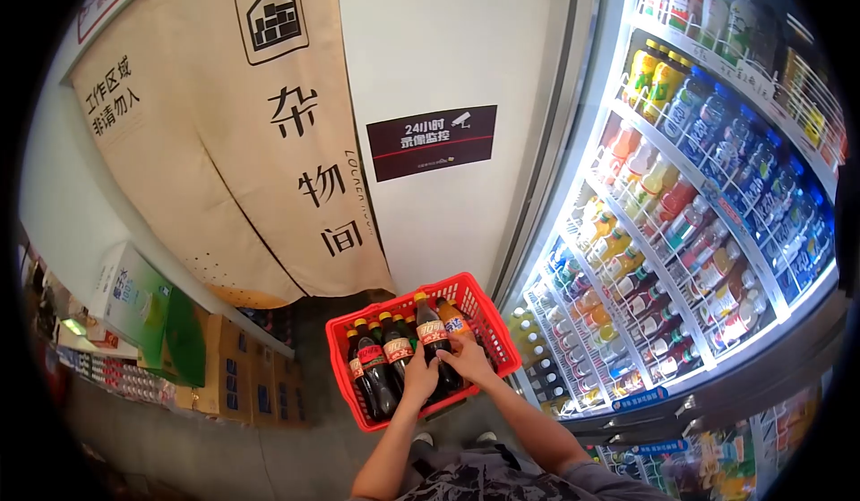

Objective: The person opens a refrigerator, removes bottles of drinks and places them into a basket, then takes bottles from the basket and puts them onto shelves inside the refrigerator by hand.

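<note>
The red plastic basket [492, 320] already holds several dark, capped plastic bottles [380, 383]; among them, left hand [421, 377] and right hand [469, 360] together grasp a yellow-capped cola-dark bottle [433, 329], not yet released.

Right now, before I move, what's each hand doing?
Left hand: closed, holding the bottle between the hands from its left side.
Right hand: closed, holding that same bottle from its right.

Left hand [420, 377], right hand [468, 360] partly hide dark bottle [432, 329]; blue label [640, 399] illegible.
</note>
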Tool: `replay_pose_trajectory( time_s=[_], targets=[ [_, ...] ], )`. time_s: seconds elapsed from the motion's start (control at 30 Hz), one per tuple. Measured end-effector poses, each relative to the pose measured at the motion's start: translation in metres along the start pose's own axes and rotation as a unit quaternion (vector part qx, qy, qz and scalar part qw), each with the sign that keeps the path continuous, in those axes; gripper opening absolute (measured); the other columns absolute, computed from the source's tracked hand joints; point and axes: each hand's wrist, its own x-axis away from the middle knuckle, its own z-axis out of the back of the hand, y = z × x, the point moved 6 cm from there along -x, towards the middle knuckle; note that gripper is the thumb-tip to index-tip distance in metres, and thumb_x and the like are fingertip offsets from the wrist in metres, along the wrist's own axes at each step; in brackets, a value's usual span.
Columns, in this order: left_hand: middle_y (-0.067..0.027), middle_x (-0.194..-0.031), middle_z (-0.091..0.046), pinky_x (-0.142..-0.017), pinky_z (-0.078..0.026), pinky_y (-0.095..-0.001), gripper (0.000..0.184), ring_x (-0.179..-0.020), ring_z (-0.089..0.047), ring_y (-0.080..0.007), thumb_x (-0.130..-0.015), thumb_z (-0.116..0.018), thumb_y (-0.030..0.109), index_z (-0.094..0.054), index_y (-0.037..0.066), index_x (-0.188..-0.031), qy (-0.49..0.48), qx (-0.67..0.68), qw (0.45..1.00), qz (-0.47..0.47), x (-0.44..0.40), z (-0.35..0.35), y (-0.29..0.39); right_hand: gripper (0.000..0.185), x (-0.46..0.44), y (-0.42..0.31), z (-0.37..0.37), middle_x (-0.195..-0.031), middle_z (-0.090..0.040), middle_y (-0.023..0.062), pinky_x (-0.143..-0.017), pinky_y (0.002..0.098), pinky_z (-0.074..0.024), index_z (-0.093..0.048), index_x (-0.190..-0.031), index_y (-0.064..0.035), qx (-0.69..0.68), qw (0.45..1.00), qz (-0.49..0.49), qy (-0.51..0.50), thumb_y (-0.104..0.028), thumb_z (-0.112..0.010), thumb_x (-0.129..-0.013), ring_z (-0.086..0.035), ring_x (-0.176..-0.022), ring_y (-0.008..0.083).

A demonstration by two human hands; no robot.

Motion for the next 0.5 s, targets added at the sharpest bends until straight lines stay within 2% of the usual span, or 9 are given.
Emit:
replay_pose_trajectory(
  time_s=[0.03, 0.13, 0.23, 0.37, 0.43, 0.5],
  targets=[
    [-0.0307, -0.115, -0.061, -0.091, -0.048, -0.0426, 0.062, -0.106, -0.061, -0.0422, -0.091, -0.058, 0.019, -0.035, -0.005, -0.143, -0.007, -0.036, 0.999, 0.013, 0.001, -0.004, -0.002, 0.068, -0.004, 0.005, -0.005, -0.102, -0.070, 0.0182, -0.080, 0.0354, -0.0544, -0.059, -0.126, -0.0007, 0.007, 1.000, 0.012, -0.018, -0.044, -0.078, -0.078, -0.069, -0.093, 0.0263],
    [-0.0326, -0.113, -0.061, -0.089, -0.048, -0.0471, 0.062, -0.105, -0.060, -0.0456, -0.093, -0.054, 0.019, -0.031, -0.010, -0.143, -0.010, -0.096, 0.995, 0.028, 0.006, -0.006, 0.000, 0.064, -0.004, 0.008, -0.007, -0.105, -0.070, 0.0190, -0.085, 0.0353, -0.0535, -0.058, -0.128, -0.0017, 0.001, 0.999, -0.009, -0.035, -0.039, -0.077, -0.080, -0.069, -0.096, 0.0274],
    [-0.0331, -0.107, -0.061, -0.083, -0.049, -0.0490, 0.060, -0.098, -0.061, -0.0467, -0.093, -0.054, 0.019, -0.034, -0.015, -0.138, -0.007, -0.145, 0.989, 0.011, 0.016, -0.007, 0.010, 0.065, -0.001, -0.001, -0.003, -0.105, -0.070, 0.0193, -0.084, 0.0350, -0.0540, -0.057, -0.129, -0.0012, -0.008, 0.997, -0.005, -0.077, -0.039, -0.077, -0.080, -0.069, -0.096, 0.0262],
    [-0.0324, -0.104, -0.062, -0.082, -0.050, -0.0477, 0.058, -0.097, -0.062, -0.0452, -0.092, -0.056, 0.020, -0.038, -0.015, -0.136, 0.003, -0.177, 0.984, 0.000, 0.024, -0.002, 0.019, 0.065, -0.002, 0.000, -0.006, -0.104, -0.070, 0.0187, -0.083, 0.0344, -0.0541, -0.058, -0.128, -0.0002, -0.028, 0.995, 0.005, -0.096, -0.040, -0.077, -0.080, -0.069, -0.095, 0.0256],
    [-0.0276, -0.094, -0.066, -0.077, -0.051, -0.0462, 0.054, -0.089, -0.065, -0.0422, -0.089, -0.063, 0.023, -0.050, -0.008, -0.132, 0.054, -0.210, 0.976, -0.021, 0.024, 0.004, 0.021, 0.065, -0.004, 0.001, -0.007, -0.101, -0.071, 0.0178, -0.081, 0.0335, -0.0543, -0.058, -0.127, 0.0002, -0.015, 0.996, 0.014, -0.089, -0.040, -0.077, -0.080, -0.070, -0.093, 0.0244],
    [-0.0268, -0.092, -0.067, -0.076, -0.052, -0.0456, 0.051, -0.087, -0.066, -0.0409, -0.088, -0.065, 0.023, -0.055, -0.006, -0.128, 0.055, -0.210, 0.976, -0.013, 0.024, 0.011, 0.026, 0.064, -0.004, -0.002, -0.006, -0.100, -0.071, 0.0172, -0.080, 0.0331, -0.0544, -0.059, -0.127, 0.0001, -0.013, 0.995, 0.020, -0.095, -0.040, -0.077, -0.080, -0.070, -0.091, 0.0234]
  ],
)
